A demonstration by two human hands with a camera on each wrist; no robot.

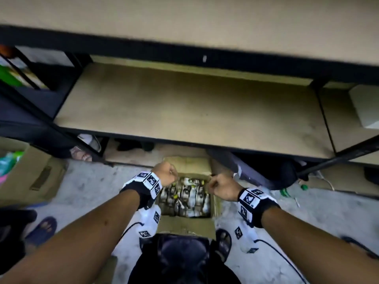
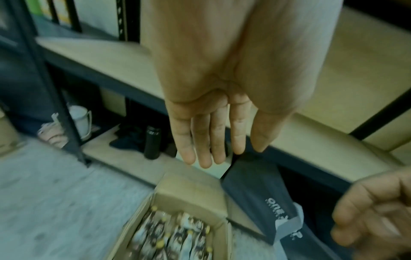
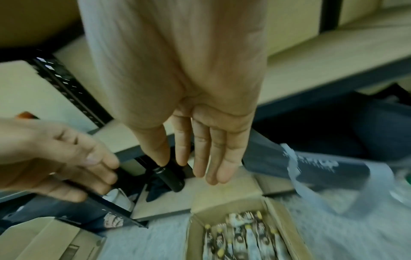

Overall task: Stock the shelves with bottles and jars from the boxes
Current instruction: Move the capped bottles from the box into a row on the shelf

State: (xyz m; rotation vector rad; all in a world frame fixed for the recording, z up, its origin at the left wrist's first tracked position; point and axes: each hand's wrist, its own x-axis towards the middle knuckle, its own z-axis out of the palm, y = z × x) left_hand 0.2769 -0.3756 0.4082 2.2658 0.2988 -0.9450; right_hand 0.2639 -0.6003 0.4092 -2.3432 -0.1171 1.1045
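An open cardboard box (image 1: 185, 225) stands on the floor in front of the shelf unit, packed with several upright bottles (image 1: 185, 198) with dark-and-white labels and yellow caps. My left hand (image 1: 166, 173) hovers over the box's far left corner and holds nothing. My right hand (image 1: 222, 186) hovers over its far right corner, also holding nothing. The left wrist view shows the left hand's fingers (image 2: 211, 137) straight above the box flap (image 2: 191, 191). The right hand's fingers (image 3: 206, 151) hang straight over the bottles (image 3: 240, 234). The bare wooden shelf (image 1: 184, 111) lies just beyond the box.
A black flask (image 2: 152, 142) and dark cloth sit on the bottom shelf behind the box. A black bag (image 1: 266, 173) lies to its right. A second cardboard box (image 1: 34, 177) with green packets stands at left. A white box (image 1: 365, 107) sits on the shelf at right.
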